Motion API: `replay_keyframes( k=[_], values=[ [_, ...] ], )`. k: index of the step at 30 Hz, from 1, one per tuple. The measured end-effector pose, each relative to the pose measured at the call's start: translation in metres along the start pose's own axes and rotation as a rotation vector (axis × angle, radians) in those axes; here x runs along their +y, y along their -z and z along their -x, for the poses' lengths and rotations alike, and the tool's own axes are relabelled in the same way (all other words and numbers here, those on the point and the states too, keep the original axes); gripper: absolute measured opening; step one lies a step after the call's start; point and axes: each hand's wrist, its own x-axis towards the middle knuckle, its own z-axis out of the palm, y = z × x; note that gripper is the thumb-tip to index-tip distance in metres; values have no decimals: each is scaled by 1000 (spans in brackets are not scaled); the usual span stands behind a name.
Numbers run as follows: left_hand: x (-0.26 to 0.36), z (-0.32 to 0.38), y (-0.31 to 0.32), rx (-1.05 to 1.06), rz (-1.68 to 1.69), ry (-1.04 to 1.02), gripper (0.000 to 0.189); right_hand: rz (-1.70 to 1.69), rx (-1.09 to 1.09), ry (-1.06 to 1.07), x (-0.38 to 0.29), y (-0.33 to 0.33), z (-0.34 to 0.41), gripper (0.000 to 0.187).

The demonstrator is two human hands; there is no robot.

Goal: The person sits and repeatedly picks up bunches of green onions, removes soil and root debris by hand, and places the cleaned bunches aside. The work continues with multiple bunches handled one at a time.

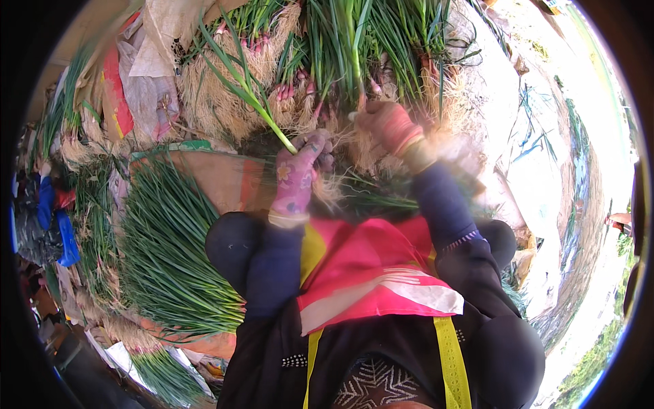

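Note:
My left hand, in a pink flowered glove, is closed around the lower stem of a green allium plant, like green garlic or scallion. Its leaves slant up to the left, and pale roots hang below my fist. My right hand, in a blurred reddish glove, grips a second allium plant near its base, leaves pointing away from me. Just beyond both hands lie unsorted plants with pink bulbs and long, tangled tan roots. Loose green leaves lie beneath my hands.
A large pile of green stalks lies left of my knee, on orange sheeting. Another bundle sits at lower left. Sacking covers the upper left. A person's blue-clad limb shows at far left. Pale sheeting spreads rightward.

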Motion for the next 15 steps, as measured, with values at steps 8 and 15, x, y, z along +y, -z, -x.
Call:
replay_keyframes(
  k=[8, 15],
  values=[
    [-8, 2, 16, -16, -348, 100, 30, 64, -252, 180, 16, -63, 41, 36],
    [-4, 29, 24, -96, -148, 113, 26, -599, -325, -124, 23, -44, 39, 39]
  ],
)
